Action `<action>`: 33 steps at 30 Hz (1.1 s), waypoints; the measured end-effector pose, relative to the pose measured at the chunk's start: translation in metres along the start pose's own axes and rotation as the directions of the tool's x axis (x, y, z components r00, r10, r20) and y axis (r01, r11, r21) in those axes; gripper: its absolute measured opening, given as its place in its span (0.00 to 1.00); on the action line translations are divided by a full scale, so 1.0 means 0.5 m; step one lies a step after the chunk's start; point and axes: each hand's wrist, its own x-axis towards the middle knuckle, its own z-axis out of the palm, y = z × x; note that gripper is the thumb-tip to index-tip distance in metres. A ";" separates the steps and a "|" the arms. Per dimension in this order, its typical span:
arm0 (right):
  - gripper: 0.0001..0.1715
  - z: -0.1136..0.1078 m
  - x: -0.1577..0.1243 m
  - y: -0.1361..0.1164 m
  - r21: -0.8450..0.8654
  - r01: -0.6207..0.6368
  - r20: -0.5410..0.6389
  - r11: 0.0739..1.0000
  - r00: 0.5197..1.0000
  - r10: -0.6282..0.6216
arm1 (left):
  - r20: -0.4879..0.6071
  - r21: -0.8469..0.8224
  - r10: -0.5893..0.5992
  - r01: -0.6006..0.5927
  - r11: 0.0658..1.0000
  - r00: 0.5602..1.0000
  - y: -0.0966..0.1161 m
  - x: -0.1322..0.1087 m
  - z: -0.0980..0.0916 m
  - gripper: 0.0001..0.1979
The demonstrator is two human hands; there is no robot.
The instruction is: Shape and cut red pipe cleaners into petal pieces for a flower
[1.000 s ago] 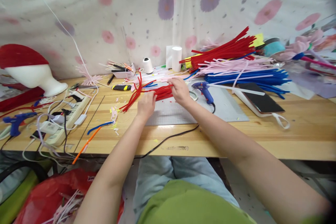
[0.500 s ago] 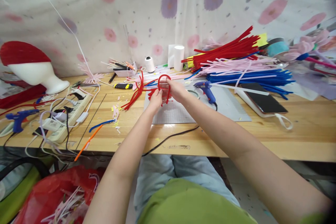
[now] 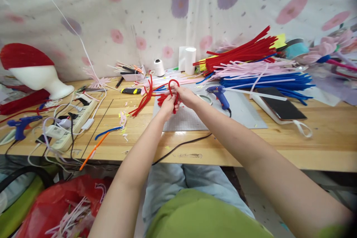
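Observation:
Both my hands meet over the grey cutting mat [image 3: 195, 119] on the wooden table [image 3: 306, 148]. My left hand [image 3: 167, 105] pinches the lower ends of a red pipe cleaner [image 3: 173, 85] that is bent into a narrow loop. My right hand [image 3: 186, 96] pinches the same loop on its right side. More red pipe cleaners [image 3: 143, 98] lie just left of my hands, some under them.
A blue glue gun [image 3: 220, 96] and a phone [image 3: 280, 108] lie right of my hands. Stacks of red, pink and blue pipe cleaners [image 3: 259, 68] fill the back right. A power strip with cables [image 3: 69, 122], a second glue gun [image 3: 18, 124] and a foam head with a red cap [image 3: 33, 68] are left.
My hands have come together and bent a straight red pipe cleaner into an upright loop, which has grown narrower in the last half second.

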 end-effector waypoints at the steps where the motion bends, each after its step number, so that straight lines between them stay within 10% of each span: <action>1: 0.21 -0.001 0.002 0.001 0.024 -0.006 0.021 1.000 1.000 0.006 | 0.011 0.000 -0.009 0.009 1.000 1.000 0.001 -0.001 0.000 0.07; 6: 0.14 0.000 0.006 0.001 0.288 -0.001 0.022 0.958 1.000 -0.006 | 0.070 0.070 -0.052 0.047 0.996 0.996 -0.002 -0.012 -0.013 0.13; 11: 0.27 0.019 0.025 0.002 0.466 0.065 -0.215 0.882 0.976 0.042 | 0.070 0.155 -0.095 0.084 0.984 0.993 -0.011 -0.022 -0.023 0.14; 26: 0.27 -0.056 0.053 -0.032 0.444 0.308 -0.641 0.841 0.765 0.059 | -0.005 0.393 -0.053 0.050 0.918 0.999 -0.034 -0.034 -0.057 0.13; 29: 0.22 -0.066 0.035 -0.024 0.333 0.258 -0.566 0.907 0.824 -0.027 | -0.012 0.310 -0.050 0.051 0.949 0.999 -0.025 -0.037 -0.061 0.12; 33: 0.15 -0.047 -0.001 0.001 0.280 0.091 -0.103 0.956 0.993 -0.065 | 0.023 0.156 -0.090 0.085 0.984 0.996 -0.009 -0.038 -0.057 0.13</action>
